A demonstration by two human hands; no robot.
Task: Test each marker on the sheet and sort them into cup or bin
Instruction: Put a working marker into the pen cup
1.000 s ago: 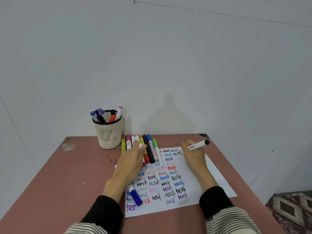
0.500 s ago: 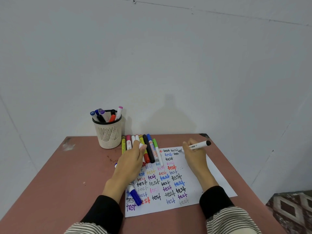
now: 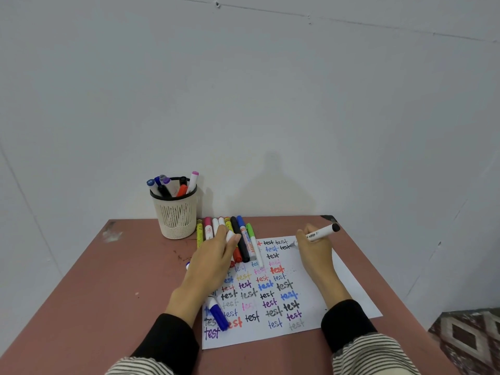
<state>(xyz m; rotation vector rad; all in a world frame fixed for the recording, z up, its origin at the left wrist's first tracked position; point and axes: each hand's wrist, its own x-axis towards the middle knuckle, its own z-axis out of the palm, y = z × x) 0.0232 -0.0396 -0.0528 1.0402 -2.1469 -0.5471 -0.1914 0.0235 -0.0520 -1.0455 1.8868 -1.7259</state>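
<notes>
The right hand (image 3: 315, 250), just right of the middle of the frame, is curled tight around a white marker with a black cap (image 3: 320, 232). The marker's tip touches the sheet (image 3: 349, 290) near its top edge, next to the small black "test" words. Its long body slants up and to the right, so the capped end points to the upper right.

The left hand (image 3: 213, 262), near the middle, lies flat and mostly open, fingers pressed down. It covers part of the sheet's left side and the lower ends of a row of markers (image 3: 238, 236). It seems to hold the paper down. I cannot tell if it has hold of anything.

A blue marker (image 3: 216, 312) pokes out from under the left wrist, pointing down and to the right.

The coming move is likely to drop the tested marker in the cup (image 3: 175, 215). The cup is up and to the left, across the left hand from the right hand. The left hand is nearer to it. No bin shows.

The cup is pale plastic with thin slots and a black rim, and it is round. The markers are smooth, shiny sticks. The paper is thin and flat, full of colourful words. The table (image 3: 121, 293) is dull reddish brown with scuffs.
</notes>
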